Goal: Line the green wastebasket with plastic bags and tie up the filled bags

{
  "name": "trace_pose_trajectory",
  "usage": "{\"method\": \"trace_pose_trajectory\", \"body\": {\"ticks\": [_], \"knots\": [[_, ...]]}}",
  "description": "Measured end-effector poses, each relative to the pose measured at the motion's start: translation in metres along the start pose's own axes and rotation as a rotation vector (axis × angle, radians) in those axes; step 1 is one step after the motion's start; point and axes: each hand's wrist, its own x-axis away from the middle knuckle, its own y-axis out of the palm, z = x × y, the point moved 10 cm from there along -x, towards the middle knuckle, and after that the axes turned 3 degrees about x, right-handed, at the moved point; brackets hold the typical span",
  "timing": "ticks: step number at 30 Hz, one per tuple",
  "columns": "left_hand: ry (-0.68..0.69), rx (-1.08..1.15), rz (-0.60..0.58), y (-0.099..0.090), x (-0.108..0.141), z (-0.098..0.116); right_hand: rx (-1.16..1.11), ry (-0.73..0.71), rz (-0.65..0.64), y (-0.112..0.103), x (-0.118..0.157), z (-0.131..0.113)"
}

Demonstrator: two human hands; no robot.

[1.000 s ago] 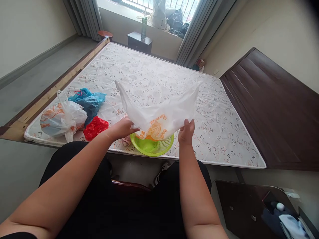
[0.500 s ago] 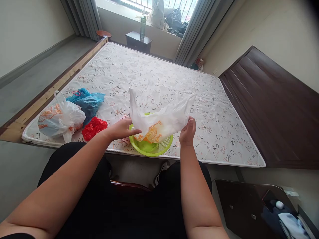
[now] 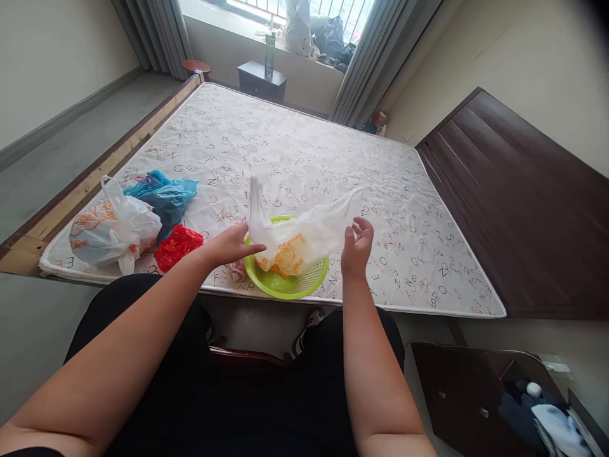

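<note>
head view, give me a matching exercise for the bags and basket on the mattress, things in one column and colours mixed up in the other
Things:
1. basket under the hands
2. crumpled bag beside the left forearm
3. bag farther back on the left
4. bag held over the basket

Colours:
A. blue
B. white with orange print
C. lime green
D. red

Pairs: 1-C, 2-D, 3-A, 4-B

We see a bare white mattress printed with letters [image 3: 295, 146] on a light wooden bed frame [image 3: 90, 184], a dark brown wooden headboard [image 3: 518, 203] against the cream wall [image 3: 523, 57]. Grey curtains [image 3: 375, 51] flank the bright barred window [image 3: 285, 6]; below it stands a small dark wooden nightstand [image 3: 261, 79] on the grey floor [image 3: 52, 152].
</note>
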Motion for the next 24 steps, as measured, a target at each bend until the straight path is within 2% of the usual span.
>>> {"method": "trace_pose_trajectory", "body": {"ticks": [4,6,9,12,16,20,22,24], "knots": [[0.135,0.141,0.22,-0.021,0.003,0.019,0.206,-0.317,0.041,-0.001,0.008,-0.043],[0.218,0.197,0.333,-0.031,0.008,0.028,0.21,-0.351,0.025,0.003,0.011,-0.05],[0.294,0.265,0.489,-0.045,0.018,0.035,0.087,-0.226,-0.038,0.011,0.009,-0.04],[0.285,0.297,0.562,-0.051,0.026,0.034,-0.08,-0.066,-0.069,0.014,0.005,-0.025],[0.175,0.343,0.533,-0.05,0.031,0.03,-0.206,0.068,0.002,0.004,0.001,-0.016],[0.051,0.391,0.469,-0.046,0.03,0.027,-0.216,0.149,0.01,-0.001,-0.001,-0.011],[-0.012,0.393,0.532,-0.055,0.031,0.02,-0.177,0.161,0.025,-0.006,-0.003,-0.01],[-0.065,0.402,0.646,-0.07,0.032,0.008,-0.115,0.15,0.072,-0.016,-0.006,-0.008]]}}
